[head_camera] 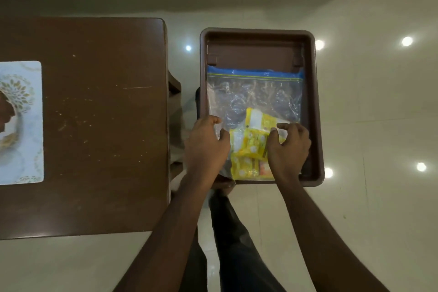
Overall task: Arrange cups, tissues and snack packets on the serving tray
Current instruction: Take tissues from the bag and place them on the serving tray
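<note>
Pinching crinkly zip bag (253, 95) of yellow packets (244, 147): left hand (206, 147), right hand (289, 149)

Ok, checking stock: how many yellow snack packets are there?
3 yellow snack packets inside the clear zip bag: top one, middle one, one by the brown tray's near edge; more may be hidden.

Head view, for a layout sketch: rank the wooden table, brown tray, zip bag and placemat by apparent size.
1. wooden table
2. brown tray
3. zip bag
4. placemat, smallest as seen, but cut off by the frame edge, so unsure against the bag
</note>
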